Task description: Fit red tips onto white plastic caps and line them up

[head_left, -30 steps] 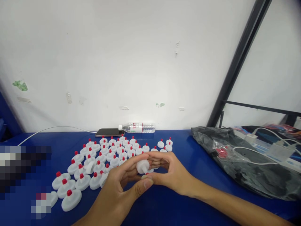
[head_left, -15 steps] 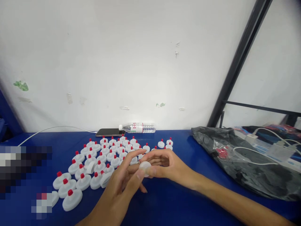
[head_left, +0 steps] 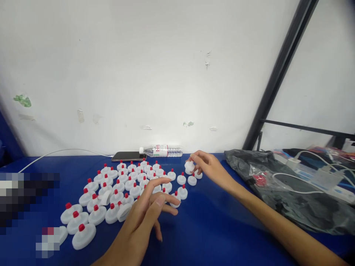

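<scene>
Now, right hand [head_left: 208, 165]: reached forward, away from the left hand [head_left: 142, 214], grasping a cap [head_left: 189, 166].
Cap: pinched in the right hand; whether it touches the desk [head_left: 216, 225] is unclear. Its two-handed handling looks finished.
Left hand: released, fingers spread, nothing held.
Other caps [head_left: 84, 240]: red-tipped, left of and beyond the left hand, some near the right.

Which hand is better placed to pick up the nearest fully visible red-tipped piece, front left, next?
Probably the left: the left hand is nearer that red-tipped piece, fingers spread and apparently holding nothing. The right hand is farther off, apparently holding another white piece.
</scene>
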`<state>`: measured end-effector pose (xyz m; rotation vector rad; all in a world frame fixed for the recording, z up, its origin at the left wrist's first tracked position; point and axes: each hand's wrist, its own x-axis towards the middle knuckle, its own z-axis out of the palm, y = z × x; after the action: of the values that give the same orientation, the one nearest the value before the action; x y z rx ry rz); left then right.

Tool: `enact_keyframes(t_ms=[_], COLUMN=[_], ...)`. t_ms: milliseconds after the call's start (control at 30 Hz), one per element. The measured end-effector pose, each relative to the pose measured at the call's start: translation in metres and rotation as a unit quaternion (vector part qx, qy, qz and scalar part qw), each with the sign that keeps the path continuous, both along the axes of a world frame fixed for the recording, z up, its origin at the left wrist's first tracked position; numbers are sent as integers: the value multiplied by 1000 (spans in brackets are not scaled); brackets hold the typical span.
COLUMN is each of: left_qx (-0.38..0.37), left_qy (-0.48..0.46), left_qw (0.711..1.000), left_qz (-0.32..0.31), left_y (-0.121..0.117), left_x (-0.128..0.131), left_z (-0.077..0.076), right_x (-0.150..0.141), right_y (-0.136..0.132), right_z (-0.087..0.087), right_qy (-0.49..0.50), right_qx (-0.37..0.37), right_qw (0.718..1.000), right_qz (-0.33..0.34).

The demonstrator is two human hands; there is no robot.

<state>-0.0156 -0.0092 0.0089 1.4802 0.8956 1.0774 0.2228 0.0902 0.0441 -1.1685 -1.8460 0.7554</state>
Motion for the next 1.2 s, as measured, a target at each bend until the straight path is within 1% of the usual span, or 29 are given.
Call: enact_keyframes(t_ms=[100, 267, 400, 533, 633, 733, 867, 933, 1000, 1100, 1200], left_qx=[1, -5, -9, -7, -6, -1, 3, 3, 5, 1, -2], left_qy=[3, 17, 17, 21, 22, 21, 28, 32, 34, 39, 47], left_qw=[1000, 1000, 1000, 1000, 999, 999, 999, 999, 999, 999, 999], left_qz=[-2, -5, -9, -11, -26, -25, -25, -30, -33, -32, -26], left_y=[-1, -4, -5, -5, -4, -4, -4, -4, -5, -5, -6], left_x=[2, 4, 4, 4, 4, 4, 5, 6, 6, 6, 7], left_z=[0, 2, 2, 2, 0, -2, -5, -6, -7, -6, -5], right_x=[3, 4, 4, 7, 9, 13, 22, 29, 36, 40, 39], right_y=[4, 2, 2, 4, 5, 6, 8, 12, 15, 19, 20], right_z=[-4, -2, -2, -2, -1, 3, 8, 9, 7, 1, -5], right_qy=[-54, -133, -172, -202, -231, -279, -359, -392, -416, -436, -432], right_qx=[36, 94, 137, 162, 173, 183, 180, 166, 147, 112, 86], right_qw=[997, 985, 972, 961, 948, 925, 879, 861, 850, 850, 864], right_qz=[-30, -59, -77, -99, -132, -183, -257, -279, -288, -275, -243])
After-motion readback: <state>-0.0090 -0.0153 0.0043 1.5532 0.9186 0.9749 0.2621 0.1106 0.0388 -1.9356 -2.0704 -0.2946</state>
